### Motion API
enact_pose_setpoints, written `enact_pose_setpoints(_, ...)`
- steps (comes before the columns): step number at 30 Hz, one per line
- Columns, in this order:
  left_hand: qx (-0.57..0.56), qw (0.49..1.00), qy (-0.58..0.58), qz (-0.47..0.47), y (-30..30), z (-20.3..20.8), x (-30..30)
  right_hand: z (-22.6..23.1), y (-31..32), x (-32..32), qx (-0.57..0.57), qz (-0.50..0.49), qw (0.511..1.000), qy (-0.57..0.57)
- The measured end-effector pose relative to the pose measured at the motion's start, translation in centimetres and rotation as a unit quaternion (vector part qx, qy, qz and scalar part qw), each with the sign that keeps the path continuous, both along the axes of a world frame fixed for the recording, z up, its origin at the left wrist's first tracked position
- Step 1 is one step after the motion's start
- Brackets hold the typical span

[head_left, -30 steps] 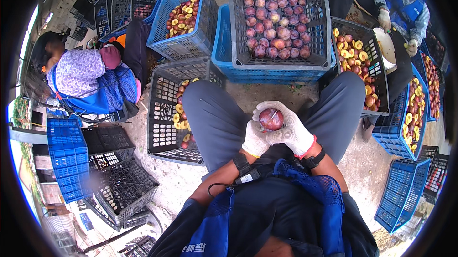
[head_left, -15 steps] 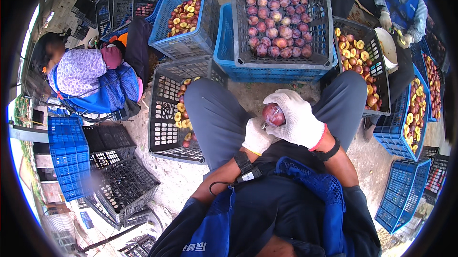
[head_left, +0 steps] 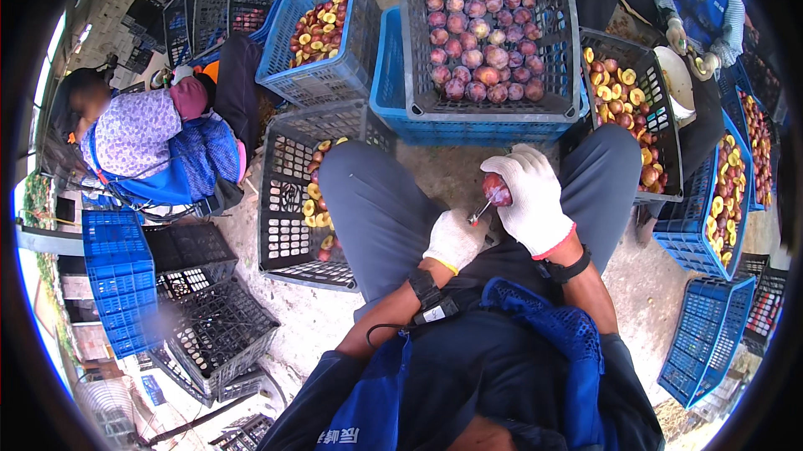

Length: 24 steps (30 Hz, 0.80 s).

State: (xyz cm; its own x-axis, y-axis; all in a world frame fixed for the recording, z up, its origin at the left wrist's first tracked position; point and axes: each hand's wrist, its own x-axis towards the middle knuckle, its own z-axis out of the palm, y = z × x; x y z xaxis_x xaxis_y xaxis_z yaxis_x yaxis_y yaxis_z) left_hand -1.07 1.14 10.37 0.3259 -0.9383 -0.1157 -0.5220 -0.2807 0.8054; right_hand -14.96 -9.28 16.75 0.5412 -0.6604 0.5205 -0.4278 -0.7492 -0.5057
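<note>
My right hand [head_left: 535, 204], in a white knit glove, is closed around a dark red plum [head_left: 497, 189] above my lap. Just to the left and a little nearer, my gloved left hand [head_left: 454, 238] grips a thin metal tool [head_left: 480, 213]. Its slim shaft points up toward the underside of the plum; whether the tip touches the skin I cannot tell. The fist hides the tool's handle. Beyond my knees, a black crate [head_left: 565, 104] full of whole plums [head_left: 473, 33] sits on blue crates [head_left: 393, 112].
By my left knee stands a black crate [head_left: 276, 263] with cut plums [head_left: 318, 200]. Another black crate [head_left: 674, 168] of halved plums [head_left: 615, 99] is beyond my right knee. One co-worker [head_left: 134, 133] sits at left, another [head_left: 698, 7] at far right beside a white bowl [head_left: 676, 83].
My right hand has moved up and slightly right with the plum, widening the gap to my left hand. More of the metal tool now shows between them.
</note>
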Motion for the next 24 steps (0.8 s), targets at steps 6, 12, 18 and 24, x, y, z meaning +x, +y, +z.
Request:
enact_pose_setpoints(6,0.006,0.969,0.244,0.04,0.6,1.2,1.0,-0.1,-3.3,-2.3,0.125,-0.154,0.979,-0.052)
enact_pose_setpoints(12,-0.069,0.936,0.305,0.162,-3.0,7.1,1.2,-0.2,-0.3,0.5,0.178,-0.013,0.981,-0.077)
enact_pose_setpoints(18,-0.106,0.897,0.372,0.212,-3.0,4.2,1.5,-1.8,2.0,3.1,0.174,0.005,0.985,-0.025)
enact_pose_setpoints(24,-0.139,0.864,0.405,0.265,-2.5,3.4,2.0,-4.2,3.7,4.0,0.399,0.041,0.89,-0.215)
